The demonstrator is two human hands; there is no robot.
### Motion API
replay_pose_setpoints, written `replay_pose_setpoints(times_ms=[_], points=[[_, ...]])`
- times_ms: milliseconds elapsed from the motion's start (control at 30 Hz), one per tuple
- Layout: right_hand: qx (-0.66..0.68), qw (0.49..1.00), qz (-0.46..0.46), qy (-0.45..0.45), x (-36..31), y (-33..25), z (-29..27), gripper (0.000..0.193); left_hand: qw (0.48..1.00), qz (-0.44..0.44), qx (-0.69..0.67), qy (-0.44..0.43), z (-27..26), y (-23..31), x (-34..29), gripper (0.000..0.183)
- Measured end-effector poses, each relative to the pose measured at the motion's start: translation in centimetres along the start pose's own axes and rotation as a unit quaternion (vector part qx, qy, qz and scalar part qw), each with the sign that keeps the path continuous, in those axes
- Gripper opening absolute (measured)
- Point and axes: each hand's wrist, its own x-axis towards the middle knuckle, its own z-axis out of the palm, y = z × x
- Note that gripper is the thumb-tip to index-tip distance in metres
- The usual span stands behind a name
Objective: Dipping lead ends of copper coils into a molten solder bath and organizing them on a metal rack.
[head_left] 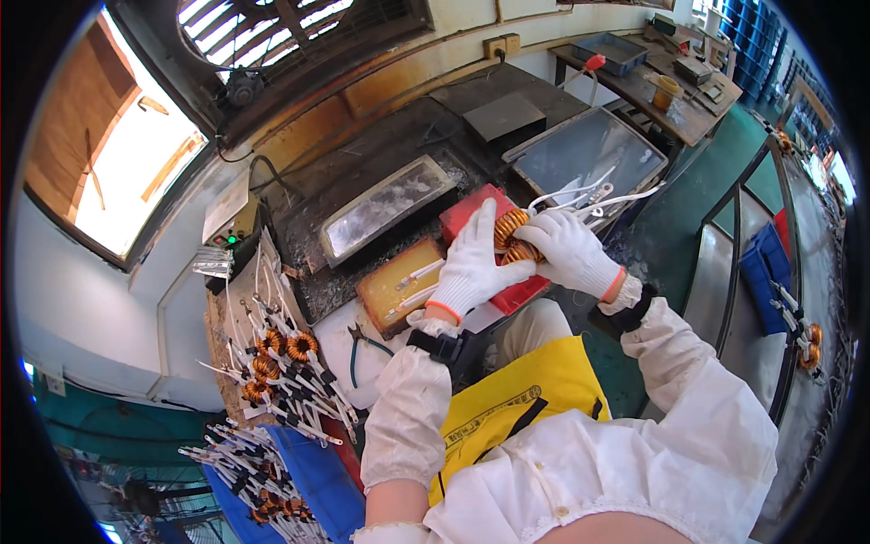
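Note:
Two copper-wound ring coils [512,229] sit side by side between my gloved hands, over a red box [468,210]. My left hand [473,263] grips them from the left, its fingers along their side and its thumb across the lower coil. From the right, my right hand [571,249] closes its fingers on the same coils. White leads with metal lugs [598,195] stick out beyond my right hand. More white leads [421,272] lie over a yellow tray [399,249] left of my left hand. Their link to the coils is hidden by that hand.
A rectangular metal bath [388,210] stands beyond the yellow tray. Pliers [355,354] lie at near left, beside piled coils [272,343] with leads. A blue bin [313,480] holds more. A grey tray [589,154] is at far right; a metal rack [725,272] stands right.

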Motion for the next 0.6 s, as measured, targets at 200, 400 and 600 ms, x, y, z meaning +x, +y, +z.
replay_pose_setpoints(times_ms=[200, 400, 600], points=[[0.014, 0.995, 0.067, 0.075, -0.5, 0.2, 2.4, 0.047, 0.991, -0.092, -0.034, -0.093, 0.2, 0.4, 1.3, 0.115], [-0.029, 0.991, 0.081, 0.103, -1.1, 0.5, 3.1, 0.052, 0.992, -0.07, -0.039, -0.093, 0.2, 0.1, 1.6, 0.108], [-0.038, 0.995, 0.023, 0.09, 1.8, 0.9, 0.4, 0.08, 0.995, -0.048, 0.009, -0.085, 0.4, 0.3, 1.7, 0.099]])
